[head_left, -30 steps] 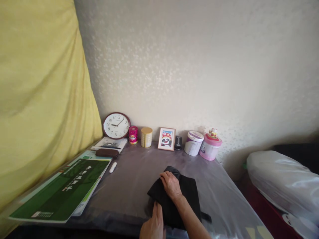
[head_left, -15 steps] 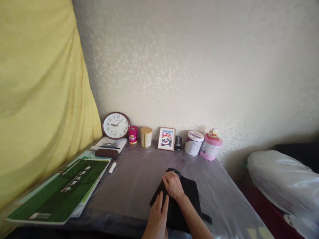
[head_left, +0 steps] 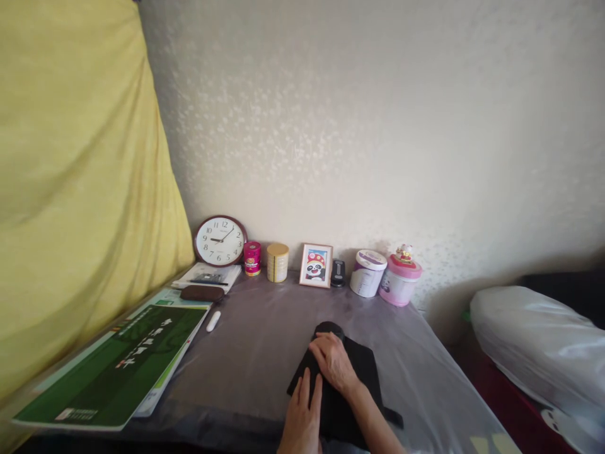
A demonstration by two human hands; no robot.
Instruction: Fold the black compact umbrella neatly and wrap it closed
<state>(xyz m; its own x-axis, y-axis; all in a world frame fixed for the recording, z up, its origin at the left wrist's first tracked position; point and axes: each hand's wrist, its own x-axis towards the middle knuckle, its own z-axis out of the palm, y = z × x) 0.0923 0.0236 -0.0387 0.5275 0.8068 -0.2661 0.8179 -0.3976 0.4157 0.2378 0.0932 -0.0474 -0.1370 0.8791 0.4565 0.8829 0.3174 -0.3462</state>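
A black cloth item, flat with a strap-like end at its lower right, lies near the table's front edge; its exact kind cannot be made out. At its far end is a dark rounded part. My right hand is bent over the cloth just below that part, fingers curled and pressed together, fingertips partly hidden. Flat along the near left side of the cloth rests my left hand, its fingers stretched out and slightly apart. The two hands are close together, and my right forearm crosses over the cloth.
Green-covered books, a brown case and a small white object are at the left. Along the wall stand a clock, cans, a panda picture frame and tubs. A plastic-wrapped bundle sits right.
Both hands have shifted slightly rightward and toward me over the cloth. More of the dark rounded part shows beyond my right hand. The view has tilted slightly.
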